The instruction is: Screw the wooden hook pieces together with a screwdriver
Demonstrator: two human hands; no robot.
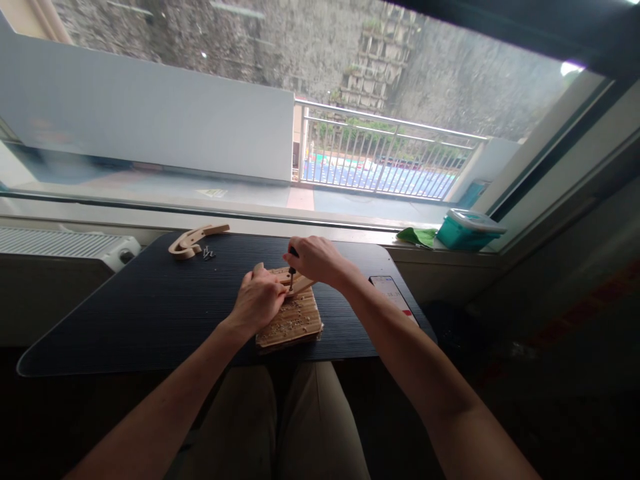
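Note:
My right hand (316,259) is closed round the dark handle of a screwdriver (291,279), which stands nearly upright with its tip down at a pale wooden piece (301,285). Pressed against that same piece from the left, my left hand (259,300) grips it, its fingertips close to the tip. Beneath lies a block of stacked corrugated cardboard (295,320), strewn with small pale crumbs. Part of the wooden piece is hidden by both hands.
On the dark table (150,320), a curved wooden part (195,241) lies at the back left beside several screws (208,253). A phone (393,298) rests near the right edge. A teal box (470,230) and a green leaf-shaped item (417,236) sit on the windowsill.

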